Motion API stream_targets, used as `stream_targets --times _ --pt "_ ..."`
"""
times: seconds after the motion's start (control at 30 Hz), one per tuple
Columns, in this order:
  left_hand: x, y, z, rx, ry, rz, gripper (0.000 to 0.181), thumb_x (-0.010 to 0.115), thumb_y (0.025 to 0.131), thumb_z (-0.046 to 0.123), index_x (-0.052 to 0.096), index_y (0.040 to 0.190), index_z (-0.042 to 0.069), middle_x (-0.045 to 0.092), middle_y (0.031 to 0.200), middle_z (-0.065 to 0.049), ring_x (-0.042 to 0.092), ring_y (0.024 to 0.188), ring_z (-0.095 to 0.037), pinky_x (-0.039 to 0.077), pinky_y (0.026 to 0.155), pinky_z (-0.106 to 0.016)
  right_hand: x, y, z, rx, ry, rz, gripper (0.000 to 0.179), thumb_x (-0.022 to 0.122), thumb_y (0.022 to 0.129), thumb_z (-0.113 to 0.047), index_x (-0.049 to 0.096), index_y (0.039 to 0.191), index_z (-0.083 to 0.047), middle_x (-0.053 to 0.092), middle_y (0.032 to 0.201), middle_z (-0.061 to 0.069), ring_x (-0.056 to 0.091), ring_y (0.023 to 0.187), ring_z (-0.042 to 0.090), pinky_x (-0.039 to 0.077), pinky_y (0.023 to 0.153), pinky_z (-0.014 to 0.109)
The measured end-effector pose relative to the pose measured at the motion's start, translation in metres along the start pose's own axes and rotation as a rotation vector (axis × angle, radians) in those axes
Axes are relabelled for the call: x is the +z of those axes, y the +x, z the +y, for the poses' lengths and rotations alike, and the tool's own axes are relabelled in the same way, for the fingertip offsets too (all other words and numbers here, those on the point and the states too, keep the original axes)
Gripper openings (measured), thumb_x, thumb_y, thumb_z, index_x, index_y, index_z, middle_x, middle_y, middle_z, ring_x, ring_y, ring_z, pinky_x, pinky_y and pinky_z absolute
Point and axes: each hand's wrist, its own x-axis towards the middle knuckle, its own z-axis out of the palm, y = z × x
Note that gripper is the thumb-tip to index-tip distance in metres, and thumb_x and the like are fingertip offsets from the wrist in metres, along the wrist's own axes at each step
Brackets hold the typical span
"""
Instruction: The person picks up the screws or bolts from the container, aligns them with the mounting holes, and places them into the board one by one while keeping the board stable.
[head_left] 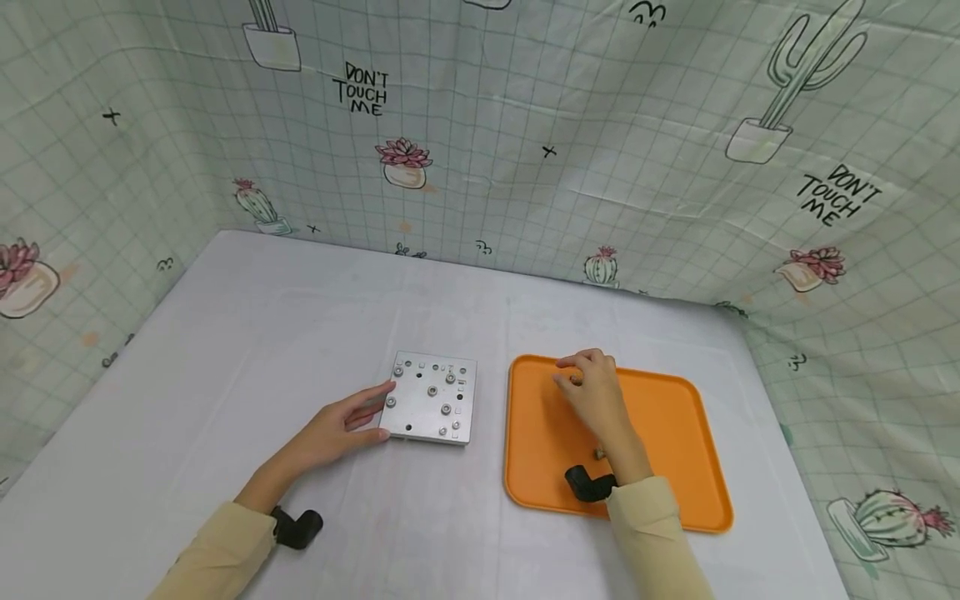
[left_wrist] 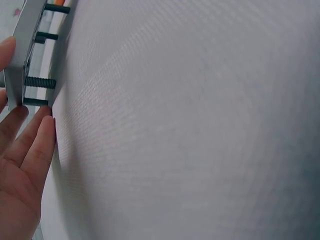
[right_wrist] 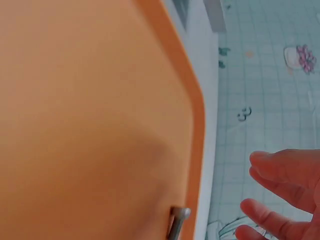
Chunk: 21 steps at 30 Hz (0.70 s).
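A square silver metal plate with holes and several bolts lies left of the tray. In the left wrist view, threaded bolt shanks stick out from its underside. My left hand touches the plate's left edge, thumb by the near corner and fingers extended farther up that side. Over the orange tray, my right hand has thumb and index finger apart. Close by its fingertips is a small bolt; the right wrist view shows a bolt near the tray's rim, apart from the spread fingers.
Another small brass-coloured piece lies in the tray, beside my right wrist. A black wrist camera is on each wrist. White cloth covers the table, and a patterned curtain hangs behind and at both sides.
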Motion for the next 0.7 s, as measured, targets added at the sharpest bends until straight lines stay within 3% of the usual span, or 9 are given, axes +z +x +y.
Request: stream_targets --times 0.23,0.7 --pt "0.0 0.001 0.001 -0.002 -0.003 -0.004 0.068 0.07 0.083 0.016 0.038 0.142 0.005 0.031 0.149 -0.019 0.04 0.13 -0.037 0.041 0.105 -0.03 -0.006 0.005 0.017 0.049 -0.068 -0.01 0.025 0.064 0.088 -0.016 0.067 0.108 -0.001 0.051 0.116 0.023 0.042 0.107 0.039 0.046 0.088 0.052" --pt "0.0 0.0 0.001 0.0 0.0 -0.004 0.069 0.07 0.083 0.017 0.037 0.142 0.004 0.031 0.149 -0.019 0.04 0.131 -0.038 0.04 0.106 -0.032 0.003 0.008 0.031 0.067 -0.155 -0.035 0.022 0.067 0.086 -0.018 0.068 0.101 -0.002 0.055 0.108 0.022 0.045 0.1 0.038 0.042 0.087 0.052"
